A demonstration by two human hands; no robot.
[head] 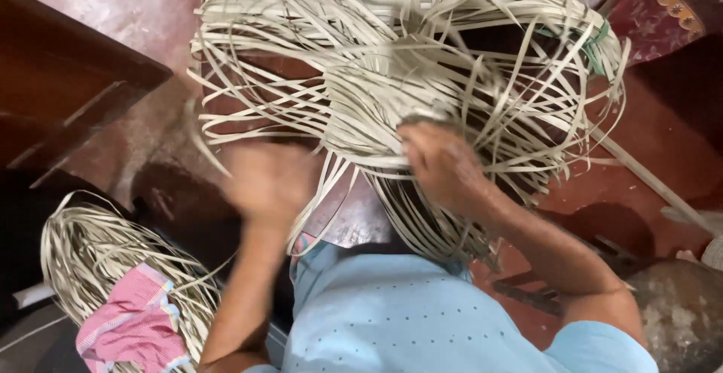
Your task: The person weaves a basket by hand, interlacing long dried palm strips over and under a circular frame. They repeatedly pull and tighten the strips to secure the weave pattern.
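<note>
Looking down from the head camera, I see a worn, dark red floor point(640, 170) with pale scuffed patches, and a dark wooden board point(68, 87) slanting in at the upper left. A big loose coil of pale flat cane strips point(392, 64) fills the upper middle, held up above the floor in front of the light blue shirt point(392, 320). Its strands run mostly left to right in wide loops, with loose ends trailing down toward the shirt; a green tie point(595, 42) binds it at the upper right. My right hand point(440, 166) is closed on strands at the coil's lower middle. My left hand point(267, 181) is just beside the coil's lower left edge, too blurred to tell its grip. A second bundle of strips point(98, 252) lies lower left, with a pink cloth point(132, 328) on it.
</note>
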